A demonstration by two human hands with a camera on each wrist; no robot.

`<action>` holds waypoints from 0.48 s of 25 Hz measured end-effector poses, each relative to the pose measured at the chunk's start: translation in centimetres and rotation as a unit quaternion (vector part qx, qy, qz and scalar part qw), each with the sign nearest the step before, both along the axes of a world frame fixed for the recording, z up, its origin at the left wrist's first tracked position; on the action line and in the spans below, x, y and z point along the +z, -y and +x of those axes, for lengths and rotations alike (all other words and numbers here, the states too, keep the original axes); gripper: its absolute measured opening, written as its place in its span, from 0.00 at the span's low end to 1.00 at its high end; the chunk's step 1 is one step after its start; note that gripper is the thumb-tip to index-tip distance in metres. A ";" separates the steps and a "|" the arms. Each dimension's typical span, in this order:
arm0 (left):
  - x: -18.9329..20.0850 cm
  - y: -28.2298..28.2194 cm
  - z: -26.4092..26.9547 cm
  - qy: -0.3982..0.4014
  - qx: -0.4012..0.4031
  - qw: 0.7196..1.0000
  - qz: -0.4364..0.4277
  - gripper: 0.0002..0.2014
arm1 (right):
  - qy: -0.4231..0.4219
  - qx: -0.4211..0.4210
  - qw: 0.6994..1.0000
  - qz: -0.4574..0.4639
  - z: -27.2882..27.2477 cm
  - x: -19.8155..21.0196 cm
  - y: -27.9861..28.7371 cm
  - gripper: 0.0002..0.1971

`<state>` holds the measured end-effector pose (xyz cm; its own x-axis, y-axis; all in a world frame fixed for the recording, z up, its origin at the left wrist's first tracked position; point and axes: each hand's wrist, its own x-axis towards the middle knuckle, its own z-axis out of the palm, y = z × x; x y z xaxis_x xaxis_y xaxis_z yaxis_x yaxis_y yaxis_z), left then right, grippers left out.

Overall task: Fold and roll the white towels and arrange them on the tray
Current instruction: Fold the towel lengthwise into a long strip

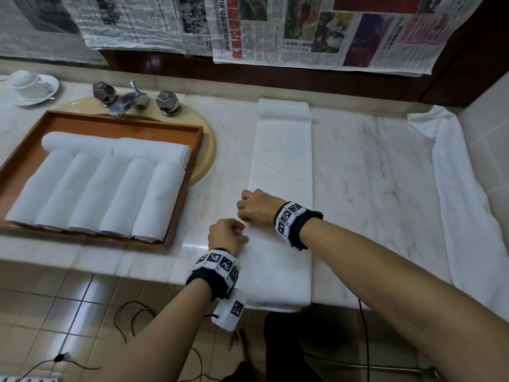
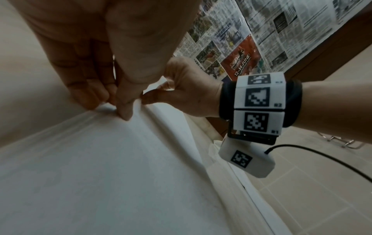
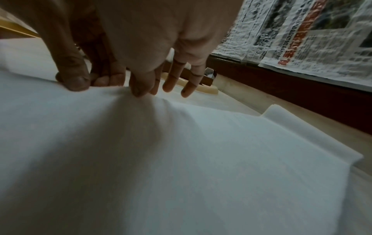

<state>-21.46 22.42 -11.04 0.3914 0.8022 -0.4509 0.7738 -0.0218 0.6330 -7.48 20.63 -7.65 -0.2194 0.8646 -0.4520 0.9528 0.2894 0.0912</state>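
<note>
Pinching towel [image 1: 281, 166] edge, both hands [image 1: 239, 219]

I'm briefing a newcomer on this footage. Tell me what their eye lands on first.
First, the long folded towel stretched down the marble counter, with the left hand and right hand pinching its left edge. Next, the wooden tray to the left, holding rolled towels packed side by side. Behind, newspaper sheets cover the wall.

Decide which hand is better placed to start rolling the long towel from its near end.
Left, probably. The left hand pinches the long towel's left edge nearer the counter's front; the right hand grips the same edge farther up.
</note>
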 end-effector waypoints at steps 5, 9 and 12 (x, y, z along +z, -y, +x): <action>0.1 0.3 -0.1 0.012 0.000 1.000 -0.003 0.03 | 0.002 0.001 1.000 0.021 0.8 1.1 0.2 0.15; 0.0 0.9 -0.4 -0.002 -0.004 1.000 -0.028 0.05 | 0.046 -0.002 0.998 0.034 0.9 1.2 -0.7 0.19; -0.1 1.3 -1.2 -0.029 -0.002 0.999 -0.044 0.11 | 0.082 -0.006 0.996 -0.016 0.8 1.5 -1.6 0.16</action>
<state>-22.66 21.14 -11.13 0.3652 0.7572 -0.5416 0.8097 0.0287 0.5861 -6.72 22.24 -6.18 -0.1292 0.8513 -0.5084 0.9293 0.2828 0.2373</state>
